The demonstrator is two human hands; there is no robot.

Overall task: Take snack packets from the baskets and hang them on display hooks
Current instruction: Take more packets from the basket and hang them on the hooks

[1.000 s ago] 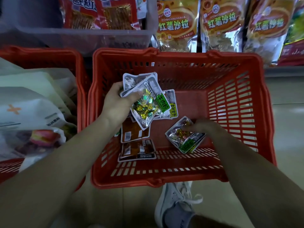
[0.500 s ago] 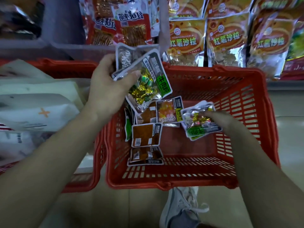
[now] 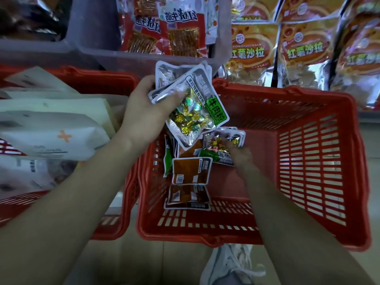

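Your left grip (image 3: 144, 114) clasps a packet stack (image 3: 191, 112), your right grip (image 3: 240, 155) pinches one packet (image 3: 218, 145), brown packets (image 3: 191, 171) below them lie in the basket (image 3: 318, 161), none hung yet.

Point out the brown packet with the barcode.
Head view, left of centre: the brown packet lies in the red basket, left of the right hand, above a darker packet.

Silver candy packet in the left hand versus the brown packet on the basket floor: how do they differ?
The silver candy packet shows gold and green wrapped pieces and a green label; the brown packet is brown with a barcode. The silver candy packet is gripped by the left hand above the red basket; the brown packet lies flat on its floor, untouched. Both are flat pouches with white edges.
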